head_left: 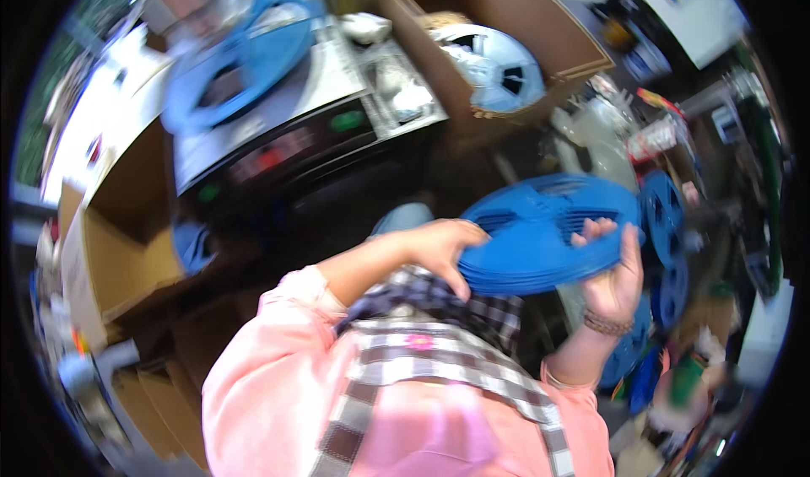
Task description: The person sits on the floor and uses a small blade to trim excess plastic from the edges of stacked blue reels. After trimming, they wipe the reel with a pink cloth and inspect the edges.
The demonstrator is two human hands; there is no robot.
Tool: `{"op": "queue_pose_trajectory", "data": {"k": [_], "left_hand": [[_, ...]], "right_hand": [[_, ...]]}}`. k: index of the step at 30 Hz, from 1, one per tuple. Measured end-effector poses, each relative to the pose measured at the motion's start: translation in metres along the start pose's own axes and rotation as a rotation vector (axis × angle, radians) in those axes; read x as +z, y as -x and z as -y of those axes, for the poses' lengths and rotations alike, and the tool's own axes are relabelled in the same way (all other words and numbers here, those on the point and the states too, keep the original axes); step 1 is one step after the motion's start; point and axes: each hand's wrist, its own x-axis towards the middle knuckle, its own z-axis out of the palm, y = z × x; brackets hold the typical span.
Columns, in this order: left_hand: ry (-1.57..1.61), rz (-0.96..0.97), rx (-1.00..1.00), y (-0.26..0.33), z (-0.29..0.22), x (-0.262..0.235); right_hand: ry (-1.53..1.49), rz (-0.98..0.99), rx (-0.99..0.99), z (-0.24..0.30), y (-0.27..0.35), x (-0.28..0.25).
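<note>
A stack of several flat blue plastic reels (540, 253) is held up in front of my body, tilted a little. My left hand (447, 249) grips its left edge, thumb and fingers around the rim. At the right edge, my right hand (614, 266) is closed on the stack, with fingertips showing through an opening in the reels. Motion blurs the picture, so the number of reels cannot be told.
A machine with a pale top (312, 80) stands ahead on the left, a large blue reel (287, 43) on it. An open cardboard box (582, 43) is at the far side, a pale blue reel (515, 93) by it. Another open box (126, 266) stands left. More blue reels (661, 203) lie right.
</note>
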Motion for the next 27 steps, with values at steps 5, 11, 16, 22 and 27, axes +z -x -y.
{"op": "queue_pose_trajectory", "data": {"k": [5, 11, 16, 22, 27], "left_hand": [[0.107, 0.153, 0.016, 0.062, -0.089, 0.058], [0.385, 0.252, -0.010, 0.091, -0.107, 0.101], [0.335, 0.190, 0.188, 0.080, -0.092, 0.115], [0.309, 0.394, 0.012, 0.070, -0.113, 0.099], [0.371, 0.184, 0.091, 0.063, -0.108, 0.097]], "right_hand": [[0.006, 0.120, 0.186, -0.020, 0.042, 0.009], [0.071, 0.158, 0.168, -0.033, 0.085, 0.000], [0.033, 0.089, 0.118, -0.024, 0.115, -0.007], [-0.036, 0.190, 0.076, -0.010, 0.100, -0.045], [0.152, 0.194, -0.009, -0.022, 0.064, -0.041]]}}
